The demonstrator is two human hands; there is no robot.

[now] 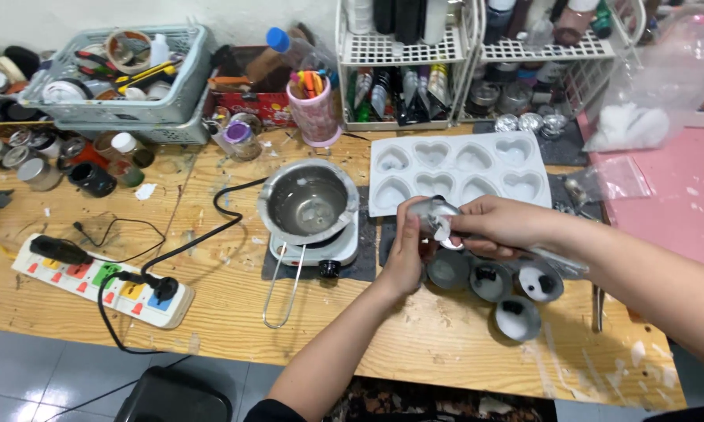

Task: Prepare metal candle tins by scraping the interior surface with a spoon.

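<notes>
My left hand (407, 252) and my right hand (499, 225) meet over the wooden table (235, 312), both gripping a small round metal tin (433, 212) tipped on its side with white residue at its mouth. Just below them stand several small round tins (493, 283) with white and dark residue inside. Behind the hands lies a white silicone mould with heart-shaped cavities (457, 168). To the left a steel melting pot (307, 200) with a wire handle sits on a small white electric hotplate (314, 252).
A white power strip (94, 281) with a black plug and cable lies at the left. Grey baskets of tools (125, 74), jars, a pink pen cup (314, 109) and white wire racks (446, 55) line the back. A pink surface (672, 195) holds plastic bags at right.
</notes>
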